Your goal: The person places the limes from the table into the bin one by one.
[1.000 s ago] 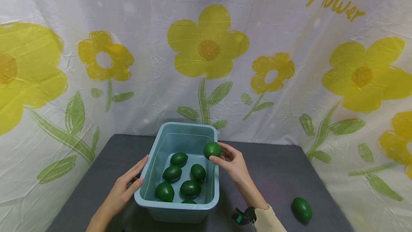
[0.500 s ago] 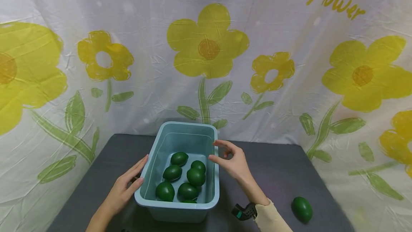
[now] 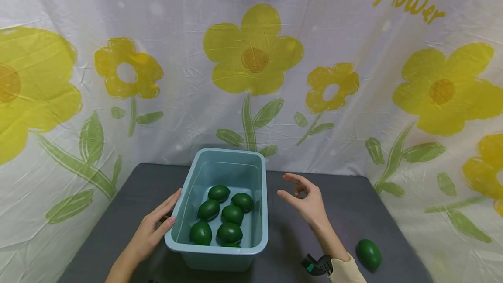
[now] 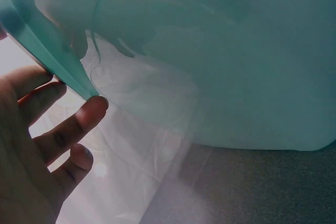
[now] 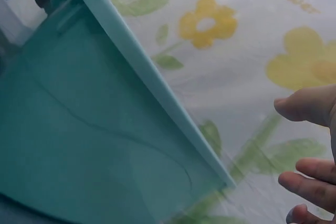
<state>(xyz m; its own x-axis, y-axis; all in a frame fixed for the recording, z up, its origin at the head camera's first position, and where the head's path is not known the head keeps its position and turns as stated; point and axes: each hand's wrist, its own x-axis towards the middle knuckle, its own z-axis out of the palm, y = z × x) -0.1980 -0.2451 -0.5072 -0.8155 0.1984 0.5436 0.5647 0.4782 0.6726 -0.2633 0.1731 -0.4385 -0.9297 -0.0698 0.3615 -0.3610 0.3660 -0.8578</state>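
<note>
Several dark green limes (image 3: 232,215) lie on the floor of a light blue plastic bin (image 3: 220,251), spread over its near and middle part. My left hand (image 3: 151,226) rests against the bin's left side, fingers extended along the rim. In the left wrist view its fingertips (image 4: 95,106) touch the underside of that rim. My right hand (image 3: 308,200) hovers to the right of the bin, apart from it, thumb and fingers spread with nothing between them. The right wrist view has this hand's fingers (image 5: 310,186) beside the bin's outer wall (image 5: 105,129).
One more lime (image 3: 369,254) sits on the dark grey tabletop (image 3: 338,217) at the right, near my right sleeve (image 3: 347,270). A white curtain (image 3: 180,99) printed with yellow flowers stands behind the table and along both sides.
My right hand let go of a lime over the bin's right rim, then drew away to the right. The dropped lime now lies among the others. My left hand stayed put.
</note>
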